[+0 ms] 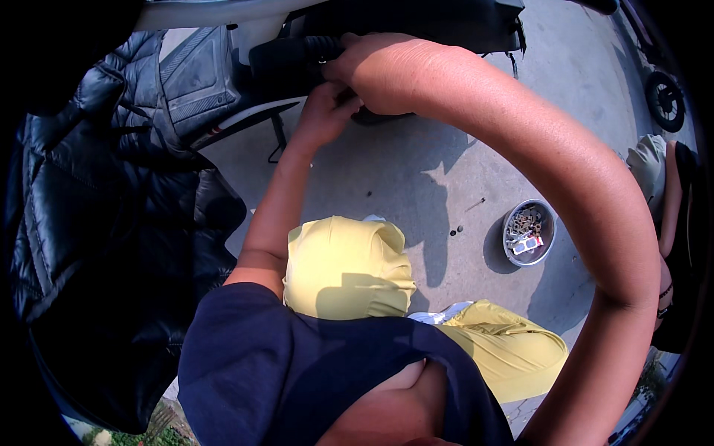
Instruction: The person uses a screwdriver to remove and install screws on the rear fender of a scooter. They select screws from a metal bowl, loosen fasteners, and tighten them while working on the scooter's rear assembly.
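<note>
Right of the scooter footboard (199, 78), black ribbed part (321, 49) lies left of the nearer right hand (379, 70), long axis sideways, left hand (325, 116) below, fingers curled, grip impossible to tell.

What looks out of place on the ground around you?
Two small dark round pieces and a thin bolt-like piece lie loose on the concrete, left of the metal basin. That looks odd, since other small parts are gathered inside it.
</note>
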### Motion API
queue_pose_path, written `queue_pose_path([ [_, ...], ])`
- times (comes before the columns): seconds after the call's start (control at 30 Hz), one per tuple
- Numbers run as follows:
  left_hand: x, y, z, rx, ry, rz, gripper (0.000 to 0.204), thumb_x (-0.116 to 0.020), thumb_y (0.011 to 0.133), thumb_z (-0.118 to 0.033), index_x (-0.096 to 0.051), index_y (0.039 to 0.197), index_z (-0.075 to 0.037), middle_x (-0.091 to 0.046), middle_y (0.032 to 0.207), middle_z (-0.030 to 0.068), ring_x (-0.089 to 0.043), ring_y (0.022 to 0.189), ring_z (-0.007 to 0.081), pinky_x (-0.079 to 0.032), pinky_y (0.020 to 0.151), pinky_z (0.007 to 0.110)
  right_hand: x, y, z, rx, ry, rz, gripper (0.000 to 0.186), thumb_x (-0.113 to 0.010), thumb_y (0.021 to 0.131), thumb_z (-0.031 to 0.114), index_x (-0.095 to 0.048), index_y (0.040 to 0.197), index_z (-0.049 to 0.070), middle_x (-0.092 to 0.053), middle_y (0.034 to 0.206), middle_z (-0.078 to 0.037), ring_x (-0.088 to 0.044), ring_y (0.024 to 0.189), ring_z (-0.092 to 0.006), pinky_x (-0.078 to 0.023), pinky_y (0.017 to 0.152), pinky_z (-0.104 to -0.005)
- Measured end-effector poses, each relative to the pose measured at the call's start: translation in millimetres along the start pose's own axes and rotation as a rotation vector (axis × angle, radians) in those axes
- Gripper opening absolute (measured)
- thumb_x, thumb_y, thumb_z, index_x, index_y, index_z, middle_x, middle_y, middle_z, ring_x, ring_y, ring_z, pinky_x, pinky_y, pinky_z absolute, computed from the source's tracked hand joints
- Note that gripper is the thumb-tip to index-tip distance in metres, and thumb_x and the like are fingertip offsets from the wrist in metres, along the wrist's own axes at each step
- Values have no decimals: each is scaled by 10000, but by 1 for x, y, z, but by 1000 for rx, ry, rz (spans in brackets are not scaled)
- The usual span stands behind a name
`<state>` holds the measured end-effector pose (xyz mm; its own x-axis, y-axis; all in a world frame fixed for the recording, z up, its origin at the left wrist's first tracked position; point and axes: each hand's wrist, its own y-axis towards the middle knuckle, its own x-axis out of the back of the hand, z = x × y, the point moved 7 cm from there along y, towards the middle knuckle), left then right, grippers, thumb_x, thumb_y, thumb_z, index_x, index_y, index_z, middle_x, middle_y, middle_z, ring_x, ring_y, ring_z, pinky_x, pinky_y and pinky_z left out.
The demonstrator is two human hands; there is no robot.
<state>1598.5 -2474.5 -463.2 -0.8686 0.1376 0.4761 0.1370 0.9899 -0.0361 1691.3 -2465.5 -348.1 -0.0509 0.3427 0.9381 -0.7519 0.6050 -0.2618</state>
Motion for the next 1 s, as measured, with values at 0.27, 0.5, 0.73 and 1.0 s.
queue_pose_path([
  [0.27,4,0,-13,-72,210,-291,407,-709,770,-180,-572,1114,-10,-662,998,167,-644,949,268,-481,799,349,-7,12,-1,-89,-73,-135,338,-682,748,116,-652,1079,54,-654,1025,-104,-675,853,-282,-561,727,-355],
  [0.5,0,6,13,-144,608,-312,388,-711,764,-229,-596,1046,12,-656,987,170,-634,966,300,-479,814,364,7,3,5,-153,-23,-101,320,-689,769,160,-687,1087,124,-679,1067,-66,-658,987,-221,-551,790,-345],
  [0.73,1,-35,69,247,100,-458,408,-720,784,-183,-558,1123,-24,-621,983,163,-610,985,273,-485,763,351,-4,1,3,161,-191,-579,366,-635,790,115,-600,1149,53,-682,986,-151,-675,885,-289,-561,742,-359],
  [1.0,-67,-26,113,343,-1090,-309,806,-620,859,-44,-69,1441,-131,-394,1314,180,-561,1090,351,-533,874,478,-2,19,-3,-98,-140,-265,421,-678,804,204,-577,1176,36,-681,917,-177,-674,855,-318,-556,720,-377],
])
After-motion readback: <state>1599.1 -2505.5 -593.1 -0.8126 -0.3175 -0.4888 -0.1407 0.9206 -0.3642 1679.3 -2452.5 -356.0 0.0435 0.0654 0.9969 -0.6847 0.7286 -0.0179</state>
